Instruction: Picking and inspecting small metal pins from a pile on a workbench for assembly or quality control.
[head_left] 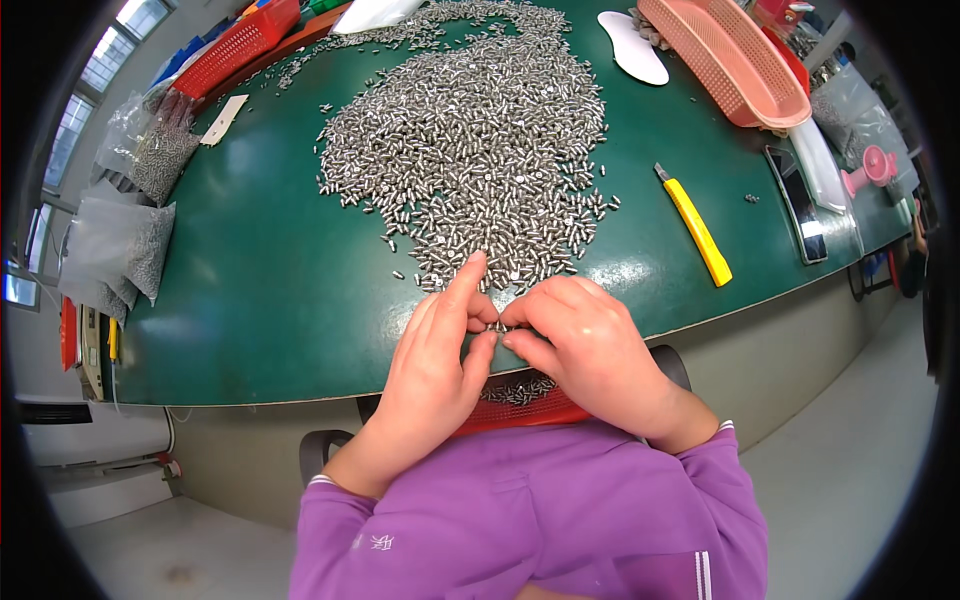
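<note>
Near the table's front edge, my left hand [432,348] and my right hand [592,335] meet with their fingertips almost touching. A few small silvery metal pieces [499,327] show between them, pinched by thumbs and fingers; how each piece is gripped is partly hidden. One finger of the left hand stretches forward to the heap. That large heap of short, bullet-shaped metal pieces [465,140] spreads over the green table [260,290]. Below the table edge, over my lap, a red basket [530,412] holds more such pieces, partly covered by my hands.
A yellow utility knife [697,230] with its blade out lies to the right, and a phone [797,205] beyond it. Pink [725,55] and red baskets [235,50] stand at the back. Clear bags of metal pieces [150,245] sit along the left edge.
</note>
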